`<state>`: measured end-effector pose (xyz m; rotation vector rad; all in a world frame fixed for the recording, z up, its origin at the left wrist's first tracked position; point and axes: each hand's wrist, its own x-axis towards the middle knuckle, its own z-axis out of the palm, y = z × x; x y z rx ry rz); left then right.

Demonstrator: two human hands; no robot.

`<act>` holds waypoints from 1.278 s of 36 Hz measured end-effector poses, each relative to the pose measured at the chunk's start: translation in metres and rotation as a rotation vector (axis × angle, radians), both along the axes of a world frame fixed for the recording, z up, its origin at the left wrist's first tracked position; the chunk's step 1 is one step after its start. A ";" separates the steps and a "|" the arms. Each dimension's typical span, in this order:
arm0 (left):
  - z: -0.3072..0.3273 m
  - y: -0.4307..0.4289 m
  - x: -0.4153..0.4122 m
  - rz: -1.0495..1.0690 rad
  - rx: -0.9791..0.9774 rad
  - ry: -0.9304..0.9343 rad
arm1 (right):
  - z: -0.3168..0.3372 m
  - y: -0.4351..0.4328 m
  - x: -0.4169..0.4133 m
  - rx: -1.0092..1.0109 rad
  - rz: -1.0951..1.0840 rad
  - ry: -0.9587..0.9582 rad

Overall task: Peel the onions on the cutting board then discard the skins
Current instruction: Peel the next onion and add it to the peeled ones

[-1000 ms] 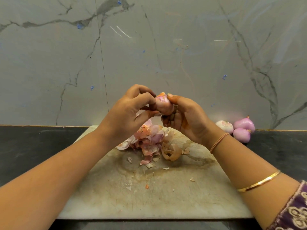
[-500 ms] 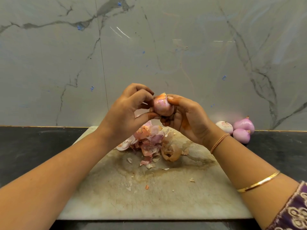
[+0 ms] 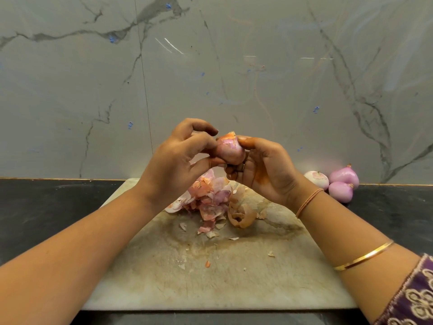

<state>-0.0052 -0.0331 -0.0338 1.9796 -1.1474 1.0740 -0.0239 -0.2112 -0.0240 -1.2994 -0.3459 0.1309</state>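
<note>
The right hand [image 3: 264, 171] cradles the onion [image 3: 230, 152], fingers curled under it and thumb on its top. The left hand [image 3: 173, 165] pinches at the onion's left side. The onion is held in the air over a heap of skins [image 3: 210, 200] on the far part of the board [image 3: 210, 285]. The board's near half carries only small scraps. Dark counter [image 3: 46, 207] lies open on both sides. Three peeled onions [image 3: 337, 182] sit together on the counter, off the board's far right corner, by the wall [image 3: 210, 66].

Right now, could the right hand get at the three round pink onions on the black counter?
Probably yes: three round pink onions lie beside its wrist, nothing between; but the right hand grips a half-peeled pink onion, so it must drop that first.
</note>
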 end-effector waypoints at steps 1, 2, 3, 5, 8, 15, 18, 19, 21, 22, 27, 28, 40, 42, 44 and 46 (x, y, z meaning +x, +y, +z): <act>0.000 0.000 0.000 0.019 0.004 -0.021 | 0.000 0.000 0.000 0.005 0.002 0.004; 0.000 0.000 0.000 0.026 0.001 -0.028 | 0.001 0.000 -0.001 0.005 0.001 0.003; 0.000 0.000 0.001 0.019 -0.007 -0.019 | 0.001 0.001 -0.001 0.005 -0.002 0.001; 0.000 0.000 0.002 -0.031 -0.022 0.024 | 0.000 0.002 0.000 0.000 -0.013 0.000; -0.001 0.001 0.003 -0.032 0.025 0.044 | -0.001 0.002 0.001 -0.016 -0.026 0.001; -0.002 0.001 0.002 0.024 0.029 -0.003 | -0.002 0.004 0.002 -0.039 -0.040 0.020; -0.003 0.000 0.002 0.033 0.009 -0.006 | -0.001 0.005 0.002 -0.031 -0.055 0.014; -0.002 -0.001 0.002 0.003 -0.007 0.021 | -0.001 0.005 0.002 -0.035 -0.062 0.007; -0.001 0.000 0.002 -0.040 -0.004 0.074 | -0.002 0.006 0.002 -0.053 -0.077 -0.007; 0.000 0.000 0.002 -0.032 0.021 0.079 | -0.002 0.005 0.002 -0.065 -0.082 -0.011; -0.001 0.002 0.003 0.013 0.052 0.024 | -0.003 0.004 0.002 -0.061 -0.065 0.007; -0.001 0.001 0.003 0.036 0.056 -0.001 | -0.002 0.004 0.002 -0.050 -0.062 0.011; 0.001 -0.007 -0.005 0.078 -0.168 0.333 | -0.005 0.002 0.008 -0.178 -0.211 -0.215; 0.001 -0.008 -0.005 0.074 -0.232 0.402 | -0.006 0.004 0.009 -0.233 -0.235 -0.273; 0.001 -0.008 -0.004 0.083 -0.266 0.433 | -0.007 0.005 0.009 -0.278 -0.254 -0.323; 0.001 -0.008 -0.004 0.091 -0.278 0.449 | -0.008 0.006 0.008 -0.323 -0.278 -0.369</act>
